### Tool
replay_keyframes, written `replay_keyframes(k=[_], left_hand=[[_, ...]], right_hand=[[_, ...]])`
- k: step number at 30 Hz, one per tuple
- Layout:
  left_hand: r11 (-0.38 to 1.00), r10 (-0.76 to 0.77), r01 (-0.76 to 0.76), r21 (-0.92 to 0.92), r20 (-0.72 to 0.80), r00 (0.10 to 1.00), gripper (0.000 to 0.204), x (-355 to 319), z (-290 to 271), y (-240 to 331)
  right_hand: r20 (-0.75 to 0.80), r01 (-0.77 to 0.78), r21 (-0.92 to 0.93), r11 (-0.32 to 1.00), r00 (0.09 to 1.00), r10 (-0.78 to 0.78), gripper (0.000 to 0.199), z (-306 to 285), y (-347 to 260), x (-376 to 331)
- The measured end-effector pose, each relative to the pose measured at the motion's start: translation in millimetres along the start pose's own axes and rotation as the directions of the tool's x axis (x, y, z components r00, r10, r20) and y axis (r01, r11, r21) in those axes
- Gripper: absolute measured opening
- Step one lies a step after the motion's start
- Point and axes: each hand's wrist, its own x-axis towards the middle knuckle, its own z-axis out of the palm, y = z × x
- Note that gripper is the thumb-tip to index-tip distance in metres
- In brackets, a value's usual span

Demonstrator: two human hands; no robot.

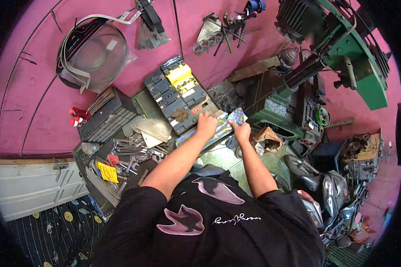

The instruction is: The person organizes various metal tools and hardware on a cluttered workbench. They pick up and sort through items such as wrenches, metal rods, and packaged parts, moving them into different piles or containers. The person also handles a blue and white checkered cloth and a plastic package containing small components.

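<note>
A long strip of blue, green and yellow patterned sheet [224,130] lies in front of me along the near side of a black tool case. My left hand [206,125] is closed at its upper edge, fingers curled beside a brown cardboard piece [210,107]. With thumb and fingers, my right hand [241,131] grips the right part of the sheet, where a corner [237,116] sticks up. Whether it is cloth or plastic I cannot tell. The open tool case [165,95] holds black battery-like blocks, a yellow insert [182,79] and a brown glove-like scrap [179,115].
Left of the case stand a dark drawer cabinet [109,116], red bottles [79,116] and a bench with several wrenches [128,146] and a yellow card [107,171]. A green drilling machine [349,58] rises at the right. Metal parts [334,191] are heaped below it.
</note>
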Motion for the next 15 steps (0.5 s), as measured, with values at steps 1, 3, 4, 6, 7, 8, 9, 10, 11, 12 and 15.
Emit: replay_keyframes(k=[1,3,4,6,7,8,9,10,11,12,15], left_hand=[[1.000,-0.008,0.007,0.015,0.072,0.997,0.040,-6,-2,0],[0.999,-0.017,0.018,-0.047,0.008,1.000,0.046,-25,-11,-1],[0.997,-0.025,0.023,-0.077,-0.027,0.999,0.049,-36,-15,-3],[0.988,0.006,-0.023,-0.154,-0.108,0.994,0.054,-64,-27,-8],[0.980,0.020,-0.049,-0.192,-0.151,0.988,0.057,-79,-32,-12],[0.972,0.027,-0.058,-0.227,-0.138,0.990,0.058,-94,-36,-18],[0.962,0.035,-0.067,-0.264,-0.126,0.991,0.058,-110,-38,-25],[0.951,0.042,-0.075,-0.300,-0.114,0.993,0.058,-125,-39,-32],[0.946,0.008,-0.044,-0.321,-0.114,0.994,0.057,-142,-40,-39],[0.939,-0.025,-0.016,-0.342,-0.114,0.993,0.056,-157,-40,-46],[0.902,-0.187,0.139,-0.409,-0.079,0.979,0.053,-197,-34,-63]], right_hand=[[-0.029,0.043,0.019,0.999,0.999,-0.043,0.061,9,11,3],[-0.093,0.075,0.034,0.997,0.993,-0.071,0.063,8,11,-3],[-0.098,0.083,0.036,0.996,0.992,-0.079,0.064,9,10,-3],[-0.108,0.083,0.079,0.993,0.991,-0.074,0.060,2,0,-10],[-0.169,0.143,0.143,0.979,0.978,-0.118,0.059,1,0,-12],[-0.231,0.202,0.203,0.958,0.961,-0.154,0.057,0,-1,-14],[-0.148,0.149,0.234,0.961,0.982,-0.116,0.053,0,2,-10],[-0.165,0.181,0.196,0.964,0.975,-0.150,0.050,2,5,-7],[-0.160,0.171,0.160,0.972,0.976,-0.145,0.049,0,3,-7],[-0.158,0.161,0.124,0.979,0.977,-0.140,0.049,-1,4,-6],[-0.154,0.161,0.142,0.977,0.978,-0.138,0.039,-2,10,-2]])
